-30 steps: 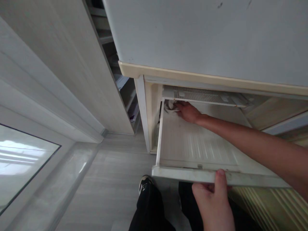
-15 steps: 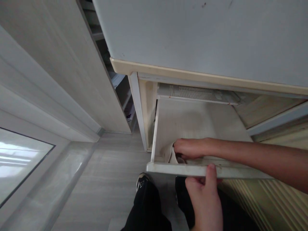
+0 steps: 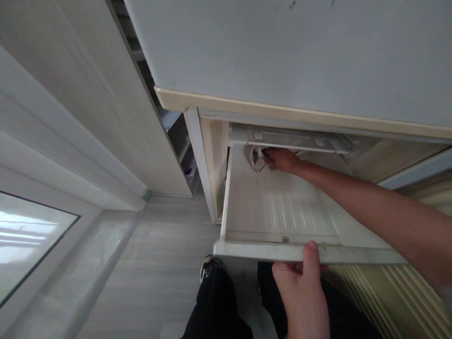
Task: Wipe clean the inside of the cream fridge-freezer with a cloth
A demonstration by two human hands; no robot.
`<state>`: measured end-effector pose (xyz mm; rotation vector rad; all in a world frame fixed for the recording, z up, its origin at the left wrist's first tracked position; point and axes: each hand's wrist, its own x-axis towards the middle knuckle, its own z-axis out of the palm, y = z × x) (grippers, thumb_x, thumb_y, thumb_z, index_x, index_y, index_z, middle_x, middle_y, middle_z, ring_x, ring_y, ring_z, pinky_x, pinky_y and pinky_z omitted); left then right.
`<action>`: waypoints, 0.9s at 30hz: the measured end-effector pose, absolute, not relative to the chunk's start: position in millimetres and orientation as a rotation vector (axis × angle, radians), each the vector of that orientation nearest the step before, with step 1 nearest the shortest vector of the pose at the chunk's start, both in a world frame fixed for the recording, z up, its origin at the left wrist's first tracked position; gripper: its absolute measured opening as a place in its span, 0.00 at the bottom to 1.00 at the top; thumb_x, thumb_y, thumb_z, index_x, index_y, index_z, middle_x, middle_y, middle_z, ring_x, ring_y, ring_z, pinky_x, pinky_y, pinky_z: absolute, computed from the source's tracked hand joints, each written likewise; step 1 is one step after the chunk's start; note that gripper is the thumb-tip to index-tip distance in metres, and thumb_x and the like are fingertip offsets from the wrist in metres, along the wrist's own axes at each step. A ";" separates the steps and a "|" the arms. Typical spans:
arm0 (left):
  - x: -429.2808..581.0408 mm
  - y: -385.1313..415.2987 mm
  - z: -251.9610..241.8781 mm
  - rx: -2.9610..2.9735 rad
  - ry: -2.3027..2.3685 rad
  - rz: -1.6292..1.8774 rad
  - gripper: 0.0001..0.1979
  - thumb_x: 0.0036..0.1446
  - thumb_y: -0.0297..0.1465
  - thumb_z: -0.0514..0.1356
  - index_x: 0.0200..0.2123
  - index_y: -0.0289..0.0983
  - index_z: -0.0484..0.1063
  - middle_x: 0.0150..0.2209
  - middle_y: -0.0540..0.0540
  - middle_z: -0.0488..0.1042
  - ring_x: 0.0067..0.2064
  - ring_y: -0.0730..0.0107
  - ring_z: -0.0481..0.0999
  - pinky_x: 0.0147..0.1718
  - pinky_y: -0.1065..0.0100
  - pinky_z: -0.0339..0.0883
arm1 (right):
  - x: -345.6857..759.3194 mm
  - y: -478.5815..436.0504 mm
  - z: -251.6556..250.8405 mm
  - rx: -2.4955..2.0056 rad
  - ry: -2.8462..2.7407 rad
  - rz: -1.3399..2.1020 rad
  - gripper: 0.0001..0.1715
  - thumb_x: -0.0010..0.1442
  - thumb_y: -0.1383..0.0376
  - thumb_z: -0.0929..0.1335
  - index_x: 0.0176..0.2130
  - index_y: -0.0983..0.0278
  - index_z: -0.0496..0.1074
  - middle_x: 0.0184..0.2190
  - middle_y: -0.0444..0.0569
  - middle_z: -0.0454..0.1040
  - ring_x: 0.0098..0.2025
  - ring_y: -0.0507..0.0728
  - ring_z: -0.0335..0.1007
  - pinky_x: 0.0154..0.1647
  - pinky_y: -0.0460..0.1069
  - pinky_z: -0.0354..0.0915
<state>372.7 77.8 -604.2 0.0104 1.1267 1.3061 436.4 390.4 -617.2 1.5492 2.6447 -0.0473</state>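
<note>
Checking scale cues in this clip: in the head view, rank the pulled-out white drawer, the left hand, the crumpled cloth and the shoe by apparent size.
1. White drawer, by far the largest.
2. Left hand, though it is nearest the camera, which inflates it.
3 and 4. Cloth and shoe: both look small and alike; the shoe is partly hidden, so no ranking.

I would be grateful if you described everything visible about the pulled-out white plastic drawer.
The white plastic drawer is pulled out beneath a grey door, roughly level. Its floor is ribbed in the middle and its front lip looks scuffed. The left hand grips that lip; the right hand presses a crumpled white cloth at its back left corner.
</note>
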 end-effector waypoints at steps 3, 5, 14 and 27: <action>373.0 78.1 -605.4 0.049 1.115 1.306 0.31 0.43 0.57 0.74 0.30 0.31 0.82 0.28 0.39 0.81 0.33 0.57 0.83 0.31 0.64 0.79 | 438.6 381.7 -616.4 1.418 2.637 -0.048 0.19 0.71 0.67 0.67 0.58 0.71 0.77 0.55 0.64 0.78 0.56 0.64 0.74 0.56 0.51 0.65; 372.7 78.1 -605.8 0.059 1.111 1.302 0.31 0.44 0.56 0.74 0.31 0.30 0.82 0.28 0.40 0.81 0.33 0.57 0.83 0.31 0.64 0.79 | 439.3 363.5 -609.4 1.279 2.592 -0.144 0.14 0.68 0.69 0.68 0.50 0.69 0.81 0.49 0.60 0.81 0.50 0.62 0.77 0.50 0.50 0.66; 369.5 75.9 -604.1 0.048 1.127 1.292 0.34 0.44 0.57 0.74 0.34 0.28 0.82 0.30 0.39 0.82 0.33 0.60 0.82 0.34 0.64 0.81 | 411.1 244.6 -590.7 0.661 2.289 -0.622 0.07 0.57 0.64 0.75 0.38 0.63 0.84 0.31 0.48 0.81 0.28 0.53 0.70 0.28 0.47 0.51; 370.8 77.8 -602.0 0.003 1.085 1.297 0.31 0.42 0.55 0.75 0.31 0.30 0.83 0.29 0.40 0.82 0.33 0.59 0.83 0.33 0.64 0.80 | 457.4 368.9 -614.2 1.806 2.395 0.092 0.29 0.75 0.57 0.60 0.66 0.72 0.67 0.64 0.71 0.68 0.62 0.72 0.68 0.60 0.61 0.65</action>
